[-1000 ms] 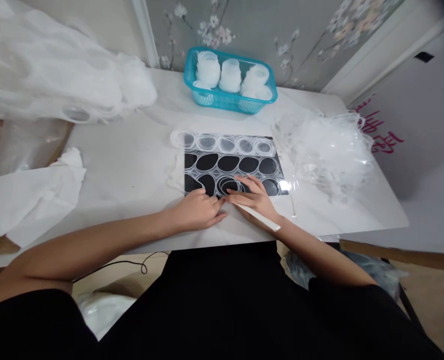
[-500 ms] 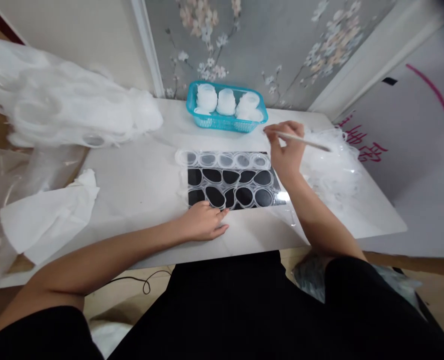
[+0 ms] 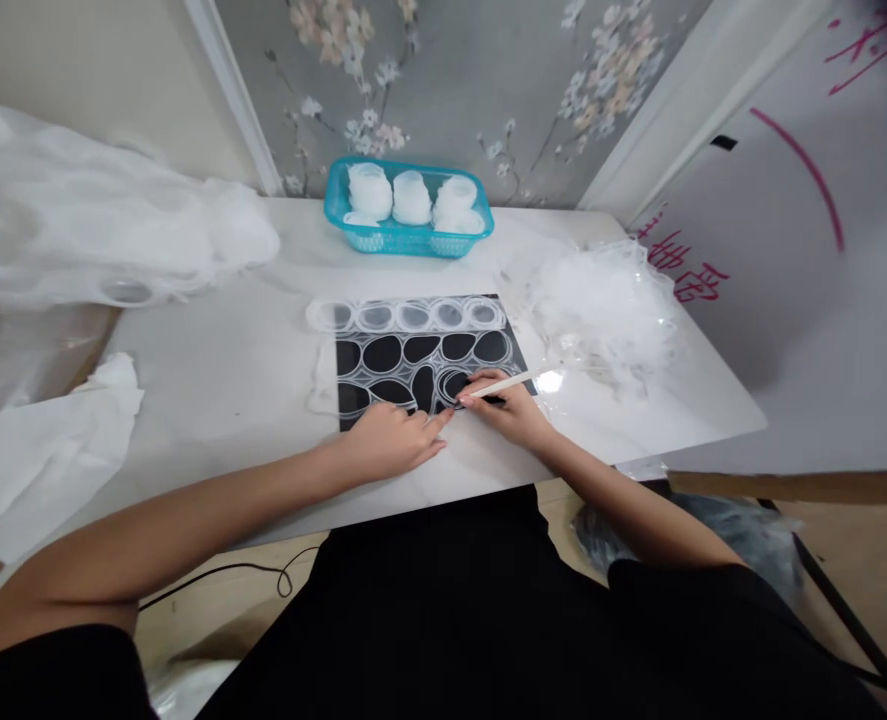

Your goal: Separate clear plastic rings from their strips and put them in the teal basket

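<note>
A black rectangular sheet (image 3: 353,412) lies on the white table, with rows of rounded cut outlines in clear film (image 3: 462,362) on it. Whitish oval pieces (image 3: 413,316) cover its top row. My left hand (image 3: 390,440) rests on the sheet's near edge, index finger stretched out, holding nothing. Beside that fingertip, my right hand (image 3: 514,408) grips a thin pale stick (image 3: 504,384) like a pen, its lower end hidden by the fingers near a rounded outline at the lower right of the sheet.
Behind the sheet stands a blue basket (image 3: 405,240) with stacks of white round pieces. A heap of clear film scraps (image 3: 608,310) lies to the right. White bundled film (image 3: 113,230) and a white cloth (image 3: 53,450) are at left. A marked white board (image 3: 773,330) borders the right.
My right hand has come down from above the sheet's upper right, with the stick, to its lower edge beside my left hand. The camera view has shifted slightly.
</note>
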The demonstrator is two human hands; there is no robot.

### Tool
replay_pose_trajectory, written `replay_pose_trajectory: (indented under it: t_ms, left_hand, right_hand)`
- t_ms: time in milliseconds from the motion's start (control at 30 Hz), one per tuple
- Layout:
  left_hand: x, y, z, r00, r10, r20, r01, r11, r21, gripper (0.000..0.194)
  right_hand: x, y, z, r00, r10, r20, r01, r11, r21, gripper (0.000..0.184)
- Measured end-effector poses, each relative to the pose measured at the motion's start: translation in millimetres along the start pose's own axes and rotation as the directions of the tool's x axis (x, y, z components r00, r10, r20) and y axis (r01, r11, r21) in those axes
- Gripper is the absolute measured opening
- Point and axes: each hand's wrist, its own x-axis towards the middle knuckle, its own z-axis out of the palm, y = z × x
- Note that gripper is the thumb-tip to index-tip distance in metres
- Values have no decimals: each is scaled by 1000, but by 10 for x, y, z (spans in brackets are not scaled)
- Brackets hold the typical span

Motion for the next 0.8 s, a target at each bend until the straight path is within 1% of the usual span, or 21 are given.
replay_pose_trajectory:
  t_ms: [167, 333, 433, 500, 567, 633, 733, 800]
  left_hand:
    - [77, 61, 26, 999, -34, 22, 34, 999, 4, 46]
    - [73, 81, 62, 997, -65, 41, 67, 997, -40, 47]
    - [95, 82, 47, 991, -89, 104, 98, 992, -78, 48]
    - [122, 74, 25, 982, -96, 162, 114, 988, -106, 49]
    - [155, 56, 5, 972, -99, 213, 130, 982, -137, 49]
    - [189, 31, -9, 962, -98, 254, 143, 976, -166, 49]
    - [232, -9, -15, 952, -87, 292, 152, 967, -205, 49]
    - [250, -27, -19, 946, -88, 311, 162, 962, -218, 50]
  right_hand:
    - [5, 17, -3, 1000, 24, -11, -24, 999, 26, 17]
    - [-23, 42, 28, 1000, -11, -15, 11, 1000, -5, 13]
    - [-49, 16, 29, 998, -62, -23, 60, 994, -89, 13]
    - [-76, -22, 14, 994, -105, -18, 99, 974, -202, 14]
    - [-105, -62, -12, 986, -162, 34, 164, 930, -327, 15]
    - [-123, -92, -37, 970, -210, 122, 242, 878, -413, 19]
    - [-77, -79, -56, 944, -247, 220, 325, 817, -477, 24]
    - [39, -10, -70, 934, -274, 228, 354, 785, -509, 23]
